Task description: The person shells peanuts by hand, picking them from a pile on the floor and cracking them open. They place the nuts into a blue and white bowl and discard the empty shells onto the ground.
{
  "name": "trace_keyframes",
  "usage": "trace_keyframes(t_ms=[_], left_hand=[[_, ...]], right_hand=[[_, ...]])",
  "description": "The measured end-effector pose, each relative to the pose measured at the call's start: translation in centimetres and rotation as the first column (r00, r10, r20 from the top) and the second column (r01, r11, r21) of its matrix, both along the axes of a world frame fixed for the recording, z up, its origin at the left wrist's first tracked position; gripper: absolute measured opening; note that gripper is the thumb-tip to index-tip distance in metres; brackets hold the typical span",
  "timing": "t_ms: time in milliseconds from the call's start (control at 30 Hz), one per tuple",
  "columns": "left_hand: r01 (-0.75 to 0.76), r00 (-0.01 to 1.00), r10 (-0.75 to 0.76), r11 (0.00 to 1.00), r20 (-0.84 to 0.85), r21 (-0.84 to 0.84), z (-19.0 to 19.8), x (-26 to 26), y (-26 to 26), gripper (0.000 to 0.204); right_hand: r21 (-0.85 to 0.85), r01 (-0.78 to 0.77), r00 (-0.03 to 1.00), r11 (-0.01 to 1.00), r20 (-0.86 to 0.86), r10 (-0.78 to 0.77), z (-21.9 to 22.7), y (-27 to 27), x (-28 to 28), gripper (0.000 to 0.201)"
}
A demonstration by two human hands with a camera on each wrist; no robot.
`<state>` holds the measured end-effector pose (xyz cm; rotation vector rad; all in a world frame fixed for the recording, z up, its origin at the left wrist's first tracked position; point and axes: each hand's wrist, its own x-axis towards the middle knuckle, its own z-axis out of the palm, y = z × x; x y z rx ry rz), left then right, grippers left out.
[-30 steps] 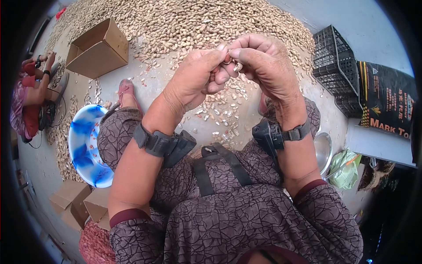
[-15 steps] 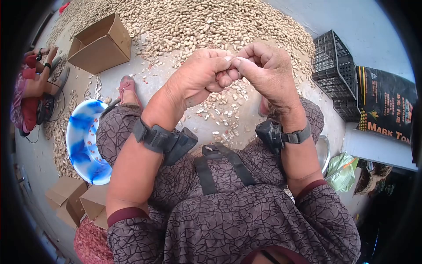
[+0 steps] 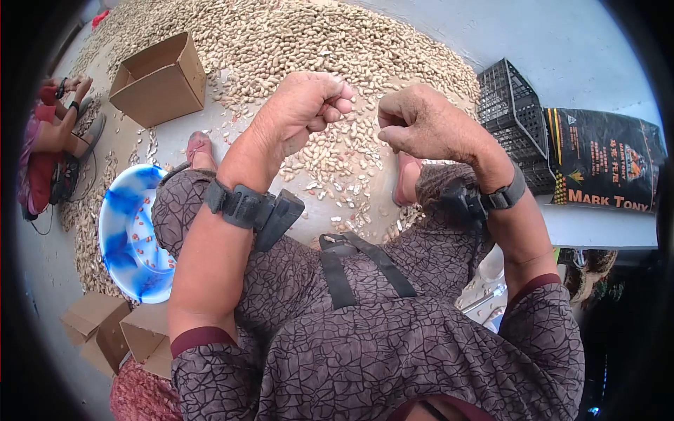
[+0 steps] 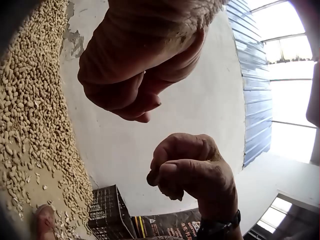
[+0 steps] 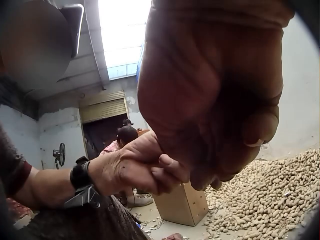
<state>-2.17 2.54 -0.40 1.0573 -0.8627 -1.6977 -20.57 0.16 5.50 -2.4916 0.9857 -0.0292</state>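
The left hand [image 3: 302, 105] is raised over the floor with its fingers curled inward; whatever lies inside its palm is hidden now. In the left wrist view the same hand [image 4: 145, 55] looms large at the top, fingers folded. Apart from it, to its right in the head view, the right hand [image 3: 439, 126] is bent at the wrist with curled fingers, and nothing shows in its grasp. The right wrist view has this right hand [image 5: 210, 90] close up, its palm in shadow. Unshelled peanuts [image 3: 337, 42] form a wide heap beyond both hands.
A blue-and-white basin [image 3: 116, 235] with red kernels stands left of the legs. Behind it is an open cardboard box [image 3: 165, 88]. Black crates [image 3: 516, 105] and a printed black sack [image 3: 604, 158] stand right. Another person [image 3: 53, 133] sits far left. Shell pieces [image 3: 351, 189] litter the floor between the feet.
The hands, fingertips together earlier over a peanut with red kernels in the left hand, have separated. The right hand has moved right and turned downward; the left has shifted slightly left.
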Motion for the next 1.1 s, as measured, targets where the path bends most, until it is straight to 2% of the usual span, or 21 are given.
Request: trace_keyframes(t_ms=[67,167,300,400,467,500,600,667,733,767,800,867,1000,1100], left_hand=[[0.024,1.000,-0.024,1.000,0.010,-0.013,-0.4,0.3,0.0,0.015],[-0.002,0.999,0.002,1.000,0.033,-0.018,-0.2,0.5,0.3,0.014],[-0.029,0.999,0.028,0.999,0.045,0.017,-0.2,0.6,0.6,0.015],[-0.039,0.999,0.038,0.998,0.030,0.055,-0.7,0.7,0.6,0.015],[-0.035,0.999,0.035,0.997,0.006,0.071,-1.1,0.8,0.6,0.015],[-0.032,0.999,0.033,0.996,-0.013,0.088,-1.3,0.8,0.5,0.015],[-0.022,0.999,0.027,0.993,-0.040,0.115,-1.4,0.5,0.0,0.015],[-0.021,0.999,0.027,0.991,-0.044,0.129,-1.3,0.2,-0.4,0.015],[-0.076,0.996,0.083,0.982,-0.035,0.174,-1.2,0.0,-0.6,0.015],[-0.069,0.997,0.076,0.982,-0.032,0.177,-1.2,0.3,-0.6,0.015],[-0.080,0.996,0.085,0.977,-0.019,0.200,-0.9,0.4,-0.7,0.017],[-0.086,0.996,0.089,0.970,0.001,0.229,-0.5,0.4,-1.0,0.018],[-0.044,0.999,0.044,0.966,0.006,0.254,-0.4,-0.2,-2.1,0.020],[-0.051,0.998,0.059,0.950,-0.017,0.308,-1.4,-1.0,-3.2,0.019]], right_hand=[[0.015,0.010,0.997,1.000,-0.077,-0.009,2.1,-0.1,0.5,0.012],[0.007,0.021,0.997,1.000,-0.079,-0.021,2.8,-1.6,0.2,0.012],[0.079,0.118,0.992,0.990,-0.045,-0.115,1.8,-4.1,-1.3,0.010],[0.072,0.144,0.985,0.987,-0.107,-0.136,0.4,-6.5,-3.1,0.010],[0.090,0.281,0.937,0.955,-0.239,-0.253,-0.3,-7.6,-4.1,0.010],[0.129,0.296,0.937,0.947,-0.233,-0.261,-1.0,-8.3,-4.8,0.010],[0.237,0.379,0.911,0.895,-0.267,-0.315,-3.6,-10.6,-7.0,0.010],[0.252,0.405,0.905,0.879,-0.249,-0.346,-6.1,-11.9,-8.8,0.008],[0.093,0.371,0.882,0.924,-0.348,-0.319,-8.8,-12.8,-10.5,0.008],[0.003,0.304,0.874,0.953,-0.399,-0.278,-11.3,-13.6,-11.7,0.013],[-0.071,0.258,0.853,0.963,-0.451,-0.262,-12.0,-13.4,-11.9,0.017],[-0.015,0.303,0.800,0.953,-0.539,-0.263,-14.8,-13.8,-13.1,0.017],[-0.073,0.310,0.831,0.948,-0.464,-0.308,-19.5,-13.3,-13.7,0.019],[-0.004,0.364,0.841,0.932,-0.428,-0.330,-21.5,-13.3,-12.6,0.018]])
